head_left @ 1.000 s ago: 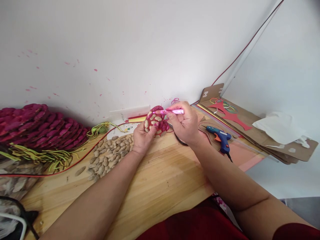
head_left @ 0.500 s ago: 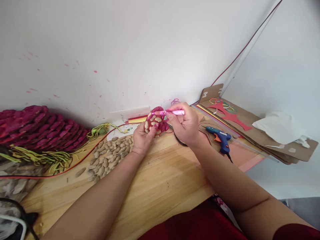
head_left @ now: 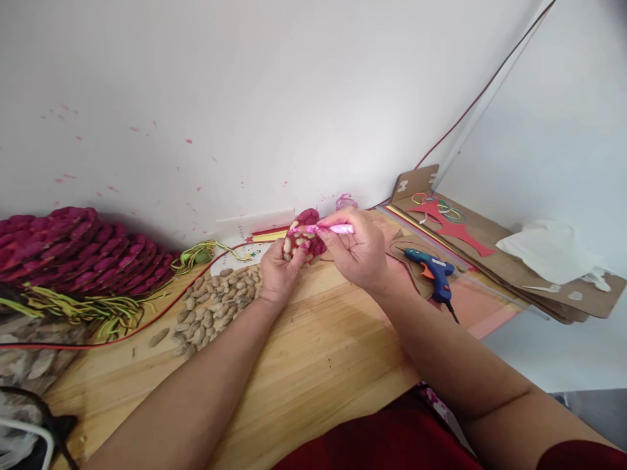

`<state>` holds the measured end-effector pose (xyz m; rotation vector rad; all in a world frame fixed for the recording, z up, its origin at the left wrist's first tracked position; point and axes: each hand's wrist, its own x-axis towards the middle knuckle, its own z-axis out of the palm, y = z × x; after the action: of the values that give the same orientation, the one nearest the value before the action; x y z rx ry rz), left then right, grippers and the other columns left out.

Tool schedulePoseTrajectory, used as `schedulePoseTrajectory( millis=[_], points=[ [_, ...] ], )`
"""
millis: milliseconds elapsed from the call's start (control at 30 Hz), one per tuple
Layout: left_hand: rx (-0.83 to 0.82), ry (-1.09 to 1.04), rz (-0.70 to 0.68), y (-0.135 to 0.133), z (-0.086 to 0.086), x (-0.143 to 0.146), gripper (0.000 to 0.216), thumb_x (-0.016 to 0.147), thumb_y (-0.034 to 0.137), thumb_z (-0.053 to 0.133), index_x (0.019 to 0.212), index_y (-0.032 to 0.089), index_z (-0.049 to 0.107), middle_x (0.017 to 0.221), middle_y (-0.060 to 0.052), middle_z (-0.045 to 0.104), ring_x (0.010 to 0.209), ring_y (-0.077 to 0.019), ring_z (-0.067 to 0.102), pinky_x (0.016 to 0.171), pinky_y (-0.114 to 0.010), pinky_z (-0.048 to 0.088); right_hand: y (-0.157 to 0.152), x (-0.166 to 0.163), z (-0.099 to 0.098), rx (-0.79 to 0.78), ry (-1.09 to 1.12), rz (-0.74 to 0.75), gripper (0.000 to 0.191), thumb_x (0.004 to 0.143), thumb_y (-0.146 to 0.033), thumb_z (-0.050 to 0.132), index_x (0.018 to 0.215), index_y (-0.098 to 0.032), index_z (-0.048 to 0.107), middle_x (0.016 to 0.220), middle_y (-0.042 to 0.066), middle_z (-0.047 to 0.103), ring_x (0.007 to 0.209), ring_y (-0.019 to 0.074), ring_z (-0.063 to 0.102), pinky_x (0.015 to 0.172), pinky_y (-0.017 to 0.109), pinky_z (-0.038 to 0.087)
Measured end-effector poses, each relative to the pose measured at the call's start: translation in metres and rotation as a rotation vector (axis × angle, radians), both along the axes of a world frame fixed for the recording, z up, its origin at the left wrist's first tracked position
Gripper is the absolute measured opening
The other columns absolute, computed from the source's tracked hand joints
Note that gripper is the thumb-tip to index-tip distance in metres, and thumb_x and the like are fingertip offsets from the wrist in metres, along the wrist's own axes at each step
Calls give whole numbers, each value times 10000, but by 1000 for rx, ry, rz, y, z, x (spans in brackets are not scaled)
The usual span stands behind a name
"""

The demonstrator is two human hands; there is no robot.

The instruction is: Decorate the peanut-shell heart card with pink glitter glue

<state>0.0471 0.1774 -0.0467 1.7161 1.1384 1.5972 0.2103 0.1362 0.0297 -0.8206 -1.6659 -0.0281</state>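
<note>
My left hand (head_left: 284, 271) is closed on a small peanut-covered piece (head_left: 300, 243), partly painted magenta and partly bare tan shell. In my right hand (head_left: 356, 251) a paintbrush (head_left: 337, 228) with a pink-smeared white handle is pinched between thumb and fingers. Its tip reaches the upper left of the piece, over the unpainted shells. Loose peanuts (head_left: 215, 307) lie spread on the wooden table left of my left hand. Whether the brush tip presses on a shell is too small to tell.
Stacked magenta peanut pieces (head_left: 88, 254) with yellow-green yarn (head_left: 98, 313) stand at left. A red cord (head_left: 166, 307) crosses the table. To the right lie a blue glue gun (head_left: 434, 271), cardboard sheets (head_left: 539, 287), red cutouts (head_left: 465, 238) and white tissue (head_left: 539, 251). Behind is a paint-spattered wall (head_left: 245, 111).
My right hand has shifted slightly left and down, carrying the brush tip toward the piece's left side. My left hand keeps its hold in nearly the same place.
</note>
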Motion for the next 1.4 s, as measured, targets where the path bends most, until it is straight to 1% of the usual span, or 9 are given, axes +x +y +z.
schedulePoseTrajectory(
  millis=[167,267,367,467,633,833,1033,1233,1400],
  points=[
    [19,69,70,0,3,-2,284,859,470,693,729,232,610,681,15,582,662,-157,492,661,-271,435,0,2,1,1,13,-51,150,1020,-379,647,968,-243,682,909,31,771,813,185,687,841,391,521],
    [51,82,69,-1,4,-2,308,863,442,699,685,236,554,651,28,519,639,-149,457,639,-267,405,-1,1,1,9,21,-46,160,1025,-388,638,967,-246,682,898,30,771,803,183,684,829,383,525],
    [89,77,67,-1,4,-3,308,872,402,699,673,235,533,636,38,481,620,-142,443,629,-267,391,-4,-1,3,8,-52,-32,138,1019,-362,649,952,-246,681,890,28,779,809,187,694,845,394,514],
    [99,85,79,0,2,-3,278,873,369,706,685,232,553,635,42,480,618,-141,453,635,-268,397,-6,-1,5,31,-99,-39,101,1012,-318,653,947,-244,674,895,24,784,840,198,695,872,415,488],
    [78,97,113,4,-1,-3,277,880,367,722,699,230,564,658,31,516,627,-145,462,620,-273,396,-6,3,9,89,-115,-139,73,994,-299,671,938,-252,677,864,24,772,860,220,664,877,436,466],
    [83,124,107,3,1,-3,295,869,370,700,670,234,529,642,35,478,627,-146,454,628,-273,387,-8,-1,8,94,-169,-52,81,1013,-307,646,956,-259,678,872,15,777,852,212,660,880,438,457],
    [59,157,121,4,2,-4,210,882,333,702,725,232,607,690,20,536,661,-159,505,647,-281,394,-8,1,8,103,-189,-130,95,1016,-327,635,959,-270,685,865,16,770,863,223,658,899,445,456],
    [100,181,159,5,4,-4,145,862,268,733,746,226,657,665,28,491,652,-160,487,636,-267,388,-10,-3,7,119,-228,-83,65,1014,-324,658,981,-273,681,887,8,776,857,215,640,902,432,433],
    [122,184,173,5,2,-3,68,882,271,739,835,228,716,705,19,498,664,-166,496,638,-265,406,-10,-5,7,91,-236,-108,116,1034,-348,617,969,-269,672,858,10,767,833,214,619,885,428,426]
  ],
)
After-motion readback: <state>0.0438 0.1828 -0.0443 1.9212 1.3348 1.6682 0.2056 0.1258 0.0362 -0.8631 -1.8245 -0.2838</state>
